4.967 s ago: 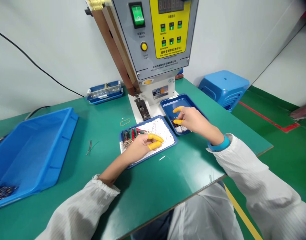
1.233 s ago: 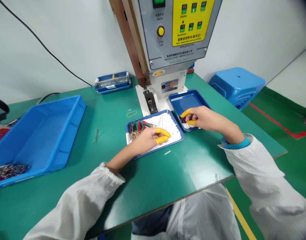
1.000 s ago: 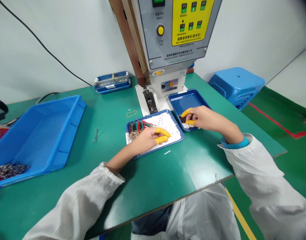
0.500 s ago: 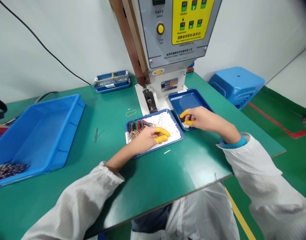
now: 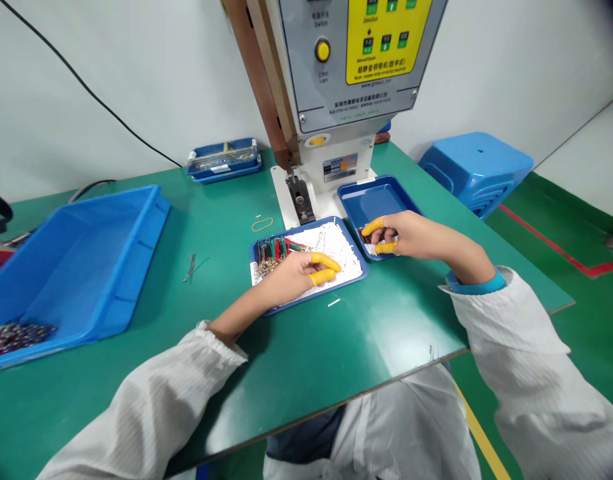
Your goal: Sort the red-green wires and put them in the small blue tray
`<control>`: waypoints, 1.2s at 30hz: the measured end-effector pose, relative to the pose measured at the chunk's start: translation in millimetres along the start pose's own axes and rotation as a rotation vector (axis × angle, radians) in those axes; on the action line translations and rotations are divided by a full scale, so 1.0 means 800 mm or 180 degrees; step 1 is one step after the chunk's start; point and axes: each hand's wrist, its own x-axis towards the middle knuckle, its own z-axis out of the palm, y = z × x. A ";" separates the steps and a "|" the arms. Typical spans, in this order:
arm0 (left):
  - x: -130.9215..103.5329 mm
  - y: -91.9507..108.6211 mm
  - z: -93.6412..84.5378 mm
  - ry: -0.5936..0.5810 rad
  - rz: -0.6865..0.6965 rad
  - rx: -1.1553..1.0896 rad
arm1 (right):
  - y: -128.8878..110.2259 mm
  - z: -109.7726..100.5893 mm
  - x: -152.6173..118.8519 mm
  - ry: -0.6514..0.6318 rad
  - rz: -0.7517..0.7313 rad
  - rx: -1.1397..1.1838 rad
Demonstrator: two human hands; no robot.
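My left hand (image 5: 299,272), with yellow finger cots on thumb and forefinger, is over the near blue tray (image 5: 365,268). Its two covered fingertips come together in a pinch; anything between them is too small to make out. Short white tubes (image 5: 343,250) fill the right side of that tray. Red, green and black wires (image 5: 273,250) with metal ends lie bunched on its left. My right hand (image 5: 399,235), also wearing yellow cots, hovers at the near end of a second blue tray (image 5: 381,193). Thumb and forefinger are apart there, above small wire pieces and white bits partly hidden by the hand.
A grey crimping machine (image 5: 336,160) stands behind the trays. At left is a large blue bin (image 5: 86,267) with small parts. A loose wire (image 5: 189,268), a rubber band (image 5: 263,224) and a white tube (image 5: 333,303) lie on the green table (image 5: 296,353). Blue stools (image 5: 476,160) stand at right.
My right hand has shifted slightly right, and its thumb and forefinger stay apart. My left hand has hardly moved over the white tubes.
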 end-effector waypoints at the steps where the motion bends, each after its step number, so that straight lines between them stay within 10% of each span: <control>1: 0.000 -0.002 -0.001 0.0003 0.0013 0.0037 | -0.001 0.000 0.000 0.0015 0.0003 0.0004; 36: 0.000 0.003 -0.001 -0.0004 -0.0172 0.0060 | -0.004 0.002 0.000 0.0240 -0.0142 -0.0418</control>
